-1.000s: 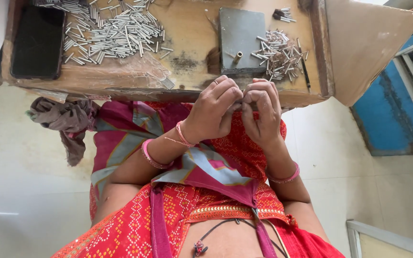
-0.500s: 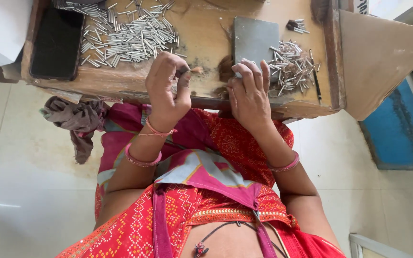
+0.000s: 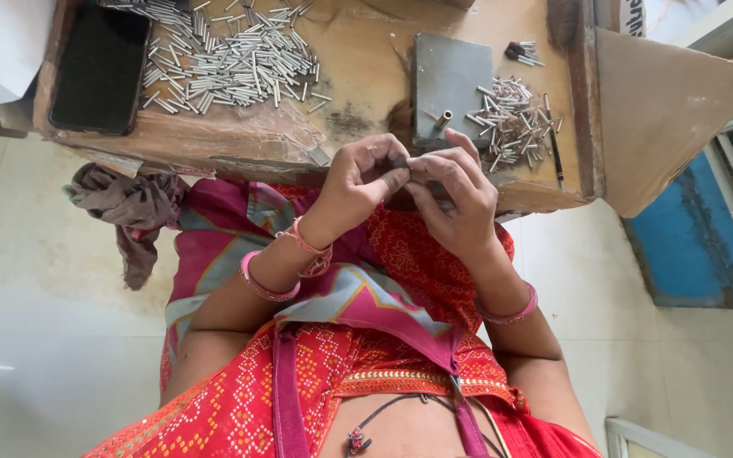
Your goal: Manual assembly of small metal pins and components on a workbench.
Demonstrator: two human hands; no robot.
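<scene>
The wooden bench [image 3: 358,76] carries a black phone [image 3: 99,68] at its left end, a big heap of metal pins [image 3: 231,55] beside that, a grey block [image 3: 450,80] and a smaller pin pile [image 3: 515,123] to the right. At its near edge the left hand [image 3: 358,182] and right hand [image 3: 456,195] meet, fingertips pinched together on something too small to tell. A brass tube [image 3: 443,120] stands on the block just beyond them.

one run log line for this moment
left hand: fingertips meet right hand, held item hidden | big pin pile far left | small pin pile by grey block
</scene>
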